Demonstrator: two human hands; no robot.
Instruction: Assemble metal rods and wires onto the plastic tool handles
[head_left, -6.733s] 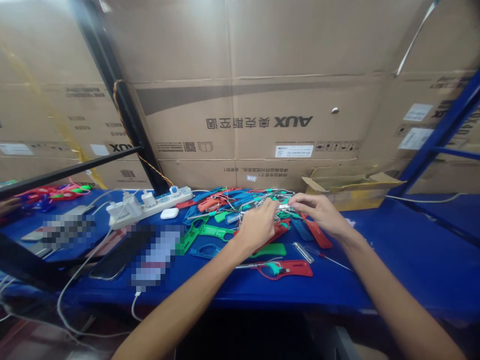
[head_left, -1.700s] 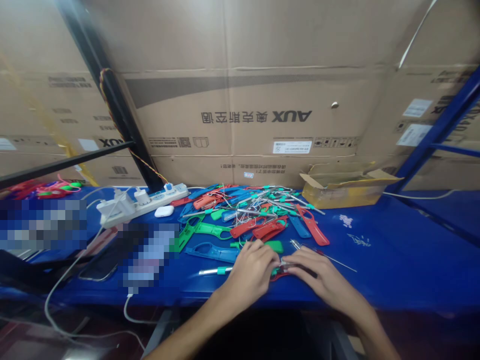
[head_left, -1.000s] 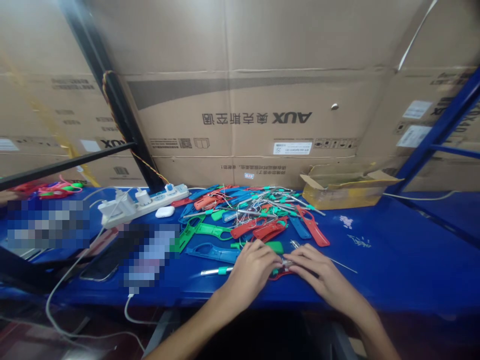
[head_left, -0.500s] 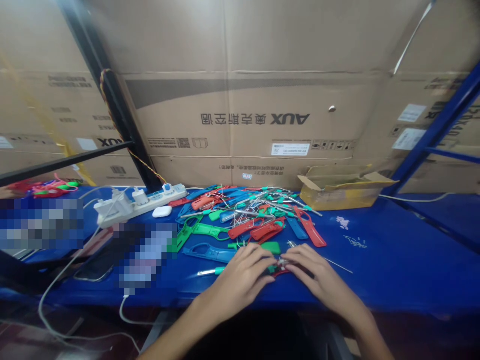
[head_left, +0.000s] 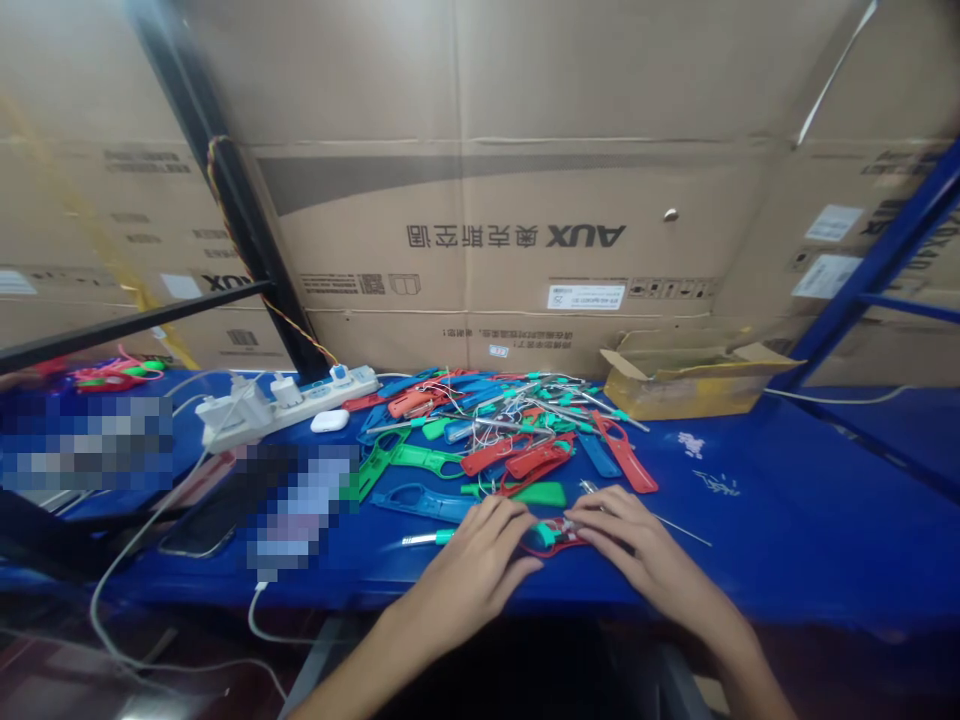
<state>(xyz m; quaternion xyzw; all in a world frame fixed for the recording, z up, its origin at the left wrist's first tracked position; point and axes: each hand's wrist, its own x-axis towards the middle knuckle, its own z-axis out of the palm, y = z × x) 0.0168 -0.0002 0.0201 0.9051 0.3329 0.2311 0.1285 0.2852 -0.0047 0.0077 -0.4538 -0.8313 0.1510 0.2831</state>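
A jumbled pile of coloured casings and metal tubes [head_left: 517, 420] is spreading across the blue table [head_left: 810, 520] beyond the hands, with a cardboard box [head_left: 682, 392] standing at its right end. A blue casing [head_left: 424, 503] and a green piece [head_left: 544, 493] are lying nearest, crowding the space just past the fingers. Off to the left, a power strip [head_left: 311, 402], a white case [head_left: 330, 421] and a dark phone [head_left: 225, 515] are resting; to the right, pink bits [head_left: 691, 444] are lying well apart from the hands. A thin rod [head_left: 684, 530] is running out from behind the right hand [head_left: 626, 535], which is partly covering it. The red casing [head_left: 556, 549], with a green insert [head_left: 546, 537], is lying on the table between the hands. The left hand [head_left: 480, 550] is spreading thumb and fingers apart at its left end, while a metal tube [head_left: 418, 540] is showing on that hand's outer side. The right hand is curling, its fingertips close together and touching the casing's right end; whether they are gripping it, I cannot tell.
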